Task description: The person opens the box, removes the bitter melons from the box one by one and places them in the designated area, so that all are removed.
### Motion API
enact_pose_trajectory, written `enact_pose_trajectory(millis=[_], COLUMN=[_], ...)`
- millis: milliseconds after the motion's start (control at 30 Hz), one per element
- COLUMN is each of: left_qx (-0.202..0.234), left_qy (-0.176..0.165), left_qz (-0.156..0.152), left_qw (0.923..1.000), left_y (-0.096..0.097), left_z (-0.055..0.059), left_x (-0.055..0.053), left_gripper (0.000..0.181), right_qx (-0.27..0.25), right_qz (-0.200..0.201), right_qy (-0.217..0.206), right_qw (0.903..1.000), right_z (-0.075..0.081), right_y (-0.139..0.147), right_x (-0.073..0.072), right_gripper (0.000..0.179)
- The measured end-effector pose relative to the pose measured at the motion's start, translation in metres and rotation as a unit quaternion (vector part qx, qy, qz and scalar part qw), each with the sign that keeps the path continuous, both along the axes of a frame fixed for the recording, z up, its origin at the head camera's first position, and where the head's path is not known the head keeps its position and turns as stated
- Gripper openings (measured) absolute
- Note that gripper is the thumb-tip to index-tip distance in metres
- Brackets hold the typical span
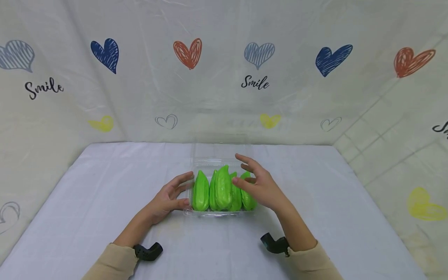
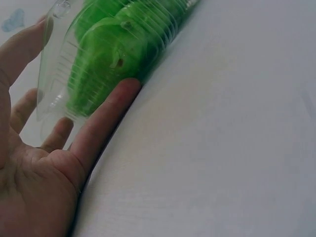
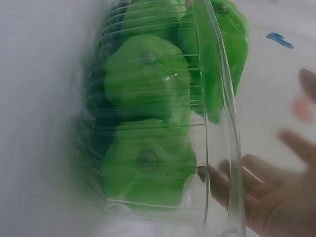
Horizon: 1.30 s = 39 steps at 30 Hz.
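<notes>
A clear plastic clamshell box lies on the table, its transparent lid raised at the back. Inside are several bright green fruits, ridged and tapering like star fruit; one lies higher, on top of the others. My left hand is at the box's left side. In the left wrist view its straight thumb lies along the front lower edge, with the fingers spread beside the wall. Over the right end of the box, my right hand has loosely bent fingers and holds nothing.
A white cloth covers the table. Behind it hangs a pale sheet printed with hearts and "Smile". Black wrist devices sit on both forearms, at the ends of beige sleeves.
</notes>
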<state>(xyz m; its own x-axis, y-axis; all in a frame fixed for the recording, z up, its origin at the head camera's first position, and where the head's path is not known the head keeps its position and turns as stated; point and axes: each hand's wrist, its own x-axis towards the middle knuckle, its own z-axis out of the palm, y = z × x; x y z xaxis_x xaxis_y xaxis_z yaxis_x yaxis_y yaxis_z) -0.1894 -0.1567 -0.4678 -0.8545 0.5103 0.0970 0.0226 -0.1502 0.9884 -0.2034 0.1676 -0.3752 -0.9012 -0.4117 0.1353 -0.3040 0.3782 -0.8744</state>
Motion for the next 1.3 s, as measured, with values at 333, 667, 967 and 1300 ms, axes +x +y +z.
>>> enact_pose_trajectory(millis=[333,667,967,1300], left_qx=[-0.001,-0.003,-0.002,-0.004], left_qy=[0.001,0.002,0.003,0.004], left_qz=[0.001,0.003,0.001,0.003], left_qw=[1.0,1.0,1.0,1.0], left_y=[0.0,0.0,0.0,0.0], left_z=[0.0,-0.001,-0.001,-0.002], left_x=[0.0,0.0,0.0,-0.002], left_gripper=[0.086,0.086,0.086,0.087], right_qx=[0.013,0.021,0.029,0.047], right_qz=[0.019,0.031,0.037,0.043], right_qy=[0.011,0.024,0.033,0.039], right_qw=[0.9997,0.999,0.9984,0.9972], right_z=[-0.002,-0.007,-0.009,-0.009], right_y=[-0.006,-0.01,-0.015,-0.02], right_x=[0.003,0.004,0.005,0.008], right_gripper=[0.065,0.066,0.066,0.066])
